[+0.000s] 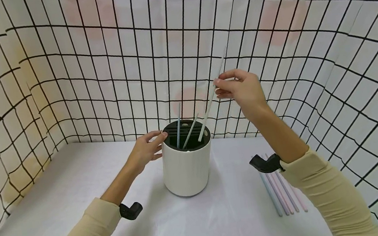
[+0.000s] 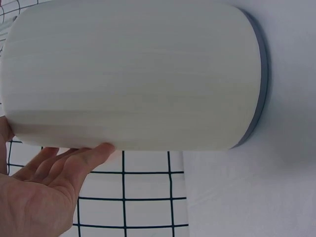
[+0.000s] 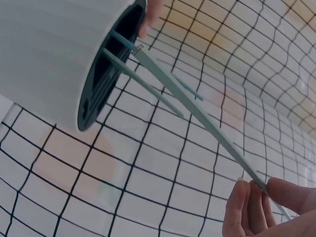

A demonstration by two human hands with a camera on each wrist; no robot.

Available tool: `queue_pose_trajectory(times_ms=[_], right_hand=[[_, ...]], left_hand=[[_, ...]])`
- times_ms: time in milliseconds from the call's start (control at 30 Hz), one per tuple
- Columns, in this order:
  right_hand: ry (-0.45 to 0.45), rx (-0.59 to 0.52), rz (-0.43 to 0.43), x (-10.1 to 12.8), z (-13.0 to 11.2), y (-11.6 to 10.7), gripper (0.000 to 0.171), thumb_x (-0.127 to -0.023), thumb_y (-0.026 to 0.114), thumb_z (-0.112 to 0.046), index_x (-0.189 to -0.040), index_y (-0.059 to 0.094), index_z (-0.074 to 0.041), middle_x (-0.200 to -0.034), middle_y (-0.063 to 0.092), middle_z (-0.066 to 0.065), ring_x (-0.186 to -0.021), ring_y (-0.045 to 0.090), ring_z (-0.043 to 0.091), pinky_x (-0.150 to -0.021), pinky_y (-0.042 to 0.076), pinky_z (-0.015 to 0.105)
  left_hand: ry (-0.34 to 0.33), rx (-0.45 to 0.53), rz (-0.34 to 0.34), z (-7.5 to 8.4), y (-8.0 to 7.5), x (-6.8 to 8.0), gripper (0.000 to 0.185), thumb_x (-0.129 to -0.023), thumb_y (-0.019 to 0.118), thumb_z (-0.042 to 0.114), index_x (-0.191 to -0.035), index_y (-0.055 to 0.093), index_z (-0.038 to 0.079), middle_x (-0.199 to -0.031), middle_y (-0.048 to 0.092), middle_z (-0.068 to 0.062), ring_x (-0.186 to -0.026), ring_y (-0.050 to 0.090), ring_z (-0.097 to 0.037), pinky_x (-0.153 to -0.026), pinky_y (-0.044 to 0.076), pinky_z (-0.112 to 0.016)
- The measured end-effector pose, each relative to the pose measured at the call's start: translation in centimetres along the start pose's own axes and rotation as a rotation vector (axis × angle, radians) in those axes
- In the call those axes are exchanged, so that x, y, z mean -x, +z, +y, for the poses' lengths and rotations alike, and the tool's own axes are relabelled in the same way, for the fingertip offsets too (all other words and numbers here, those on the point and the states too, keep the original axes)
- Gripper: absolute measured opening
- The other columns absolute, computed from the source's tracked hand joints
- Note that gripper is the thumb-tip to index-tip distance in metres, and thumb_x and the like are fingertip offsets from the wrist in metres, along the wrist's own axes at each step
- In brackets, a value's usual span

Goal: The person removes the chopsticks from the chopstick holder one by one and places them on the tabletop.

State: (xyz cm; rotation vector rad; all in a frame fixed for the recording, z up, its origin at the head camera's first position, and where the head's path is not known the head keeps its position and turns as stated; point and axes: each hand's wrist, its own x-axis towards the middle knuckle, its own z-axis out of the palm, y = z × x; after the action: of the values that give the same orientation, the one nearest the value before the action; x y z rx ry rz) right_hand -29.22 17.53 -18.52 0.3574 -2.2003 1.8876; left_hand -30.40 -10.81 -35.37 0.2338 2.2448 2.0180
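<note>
right hand (image 1: 242,88) pinched a thin, light, probably bendy straw (image 1: 212,98) near its upper end; left hand (image 1: 146,148), fingers relaxed, steadied the holder (image 1: 186,169).

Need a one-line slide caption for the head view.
Right hand pinches a straw at the holder; left hand steadies its rim.

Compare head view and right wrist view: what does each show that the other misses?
Only the head view shows the left hand resting on the white holder's rim, the spare straws lying on the white table, and both cream sleeves.

Only the right wrist view shows the grip close up: fingertips pinching the straw near its upper end, and its lower tip at the slotted dark lid.

Both show the right hand pinching the pale straw, the white holder with two more straws in it, and the grid-patterned backdrop.
</note>
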Motion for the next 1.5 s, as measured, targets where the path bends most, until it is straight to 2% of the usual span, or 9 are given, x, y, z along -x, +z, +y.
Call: queue_pose_trajectory(times_ms=[167, 400, 567, 700, 933, 1233, 1500], right_hand=[[-0.006, -0.060, 0.044, 0.0, -0.5, -1.9, 0.027, -0.091, 0.079, -0.017, -0.111, 0.067, -0.002, -0.099, 0.073, 0.005, -0.082, 0.074, 0.018, -0.083, 0.063, 0.028], [0.063, -0.008, 0.061, 0.1, 1.4, -4.5, 0.033, -0.093, 0.076, -0.020, -0.118, 0.064, -0.002, -0.104, 0.072, 0.005, -0.083, 0.074, 0.016, -0.081, 0.064, 0.028], [0.139, 0.071, 0.043, 0.0, 4.0, -6.0, 0.036, -0.095, 0.074, -0.024, -0.121, 0.063, -0.001, -0.106, 0.070, 0.003, -0.084, 0.074, 0.013, -0.080, 0.064, 0.029], [0.195, 0.113, 0.026, -0.1, 6.3, -7.1, 0.036, -0.097, 0.071, -0.024, -0.123, 0.062, 0.001, -0.100, 0.069, -0.002, -0.081, 0.073, 0.011, -0.079, 0.064, 0.029], [0.285, 0.138, -0.011, 0.2, 10.4, -9.0, 0.043, -0.098, 0.070, -0.025, -0.129, 0.059, 0.002, -0.097, 0.068, -0.005, -0.081, 0.072, 0.010, -0.079, 0.064, 0.026], [0.376, 0.158, -0.025, 1.3, 15.4, -11.0, 0.047, -0.101, 0.066, -0.022, -0.136, 0.054, 0.007, -0.091, 0.069, -0.012, -0.082, 0.072, 0.010, -0.082, 0.064, 0.029], [0.501, 0.164, -0.022, 2.8, 20.1, -12.2, 0.050, -0.101, 0.066, -0.021, -0.139, 0.052, 0.007, -0.090, 0.070, -0.009, -0.086, 0.074, 0.016, -0.079, 0.064, 0.028]], left_hand=[[0.003, -0.003, 0.001, 0.1, 0.0, 0.0, 0.063, -0.101, 0.062, 0.044, -0.149, 0.047, 0.007, -0.152, 0.052, -0.014, -0.137, 0.053, -0.036, -0.103, 0.054, -0.048], [0.004, 0.001, 0.001, 0.0, 0.0, 0.0, 0.062, -0.101, 0.063, 0.044, -0.148, 0.049, 0.007, -0.151, 0.053, -0.014, -0.136, 0.053, -0.036, -0.103, 0.054, -0.048], [0.002, -0.006, 0.004, 0.0, 0.0, 0.1, 0.063, -0.101, 0.062, 0.045, -0.149, 0.047, 0.007, -0.152, 0.052, -0.014, -0.137, 0.053, -0.036, -0.104, 0.054, -0.048], [0.004, -0.010, 0.003, -0.1, -0.1, 0.1, 0.064, -0.101, 0.062, 0.046, -0.150, 0.047, 0.007, -0.152, 0.051, -0.014, -0.137, 0.053, -0.036, -0.104, 0.053, -0.049], [0.008, -0.009, 0.002, -0.2, -0.1, 0.0, 0.063, -0.101, 0.062, 0.045, -0.149, 0.048, 0.007, -0.151, 0.052, -0.015, -0.137, 0.053, -0.036, -0.104, 0.053, -0.048], [0.010, -0.010, 0.005, -0.1, -0.1, 0.0, 0.064, -0.100, 0.062, 0.046, -0.149, 0.048, 0.008, -0.151, 0.053, -0.014, -0.137, 0.053, -0.036, -0.103, 0.054, -0.048], [0.004, -0.015, 0.005, -0.1, 0.0, 0.0, 0.063, -0.100, 0.062, 0.046, -0.149, 0.048, 0.008, -0.151, 0.052, -0.014, -0.137, 0.053, -0.035, -0.103, 0.054, -0.048]])
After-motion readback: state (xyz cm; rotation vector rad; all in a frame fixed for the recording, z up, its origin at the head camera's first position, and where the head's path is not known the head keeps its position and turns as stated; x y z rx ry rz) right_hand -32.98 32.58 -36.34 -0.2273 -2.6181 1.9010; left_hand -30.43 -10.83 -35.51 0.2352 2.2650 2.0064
